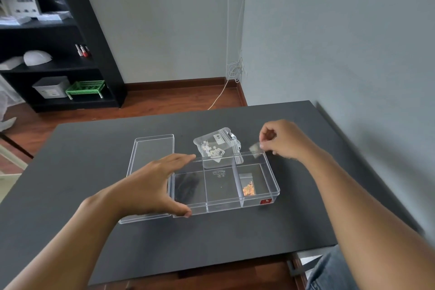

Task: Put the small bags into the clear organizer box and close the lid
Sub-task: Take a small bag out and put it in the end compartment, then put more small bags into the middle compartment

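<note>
The clear organizer box [273, 192] stands open on the black table, split into compartments. A small bag of orange bits [248, 187] lies in its right compartment. A pile of clear zip bags with white pieces [215, 145] leans over the box's far wall. My right hand [281, 140] hovers above the box's far right corner, pinching a small blurred bag [255, 148]. My left hand [155, 181] is spread wide against the box's left end, thumb at the front corner, holding nothing. The clear lid [150, 150] lies flat to the left, partly under my left hand.
The black table [94, 172] stands against a grey wall on the right. A black shelf unit [58, 42] with a green basket and boxes stands at the far left. A white cable [223, 87] hangs in the room corner. Wooden floor lies beyond.
</note>
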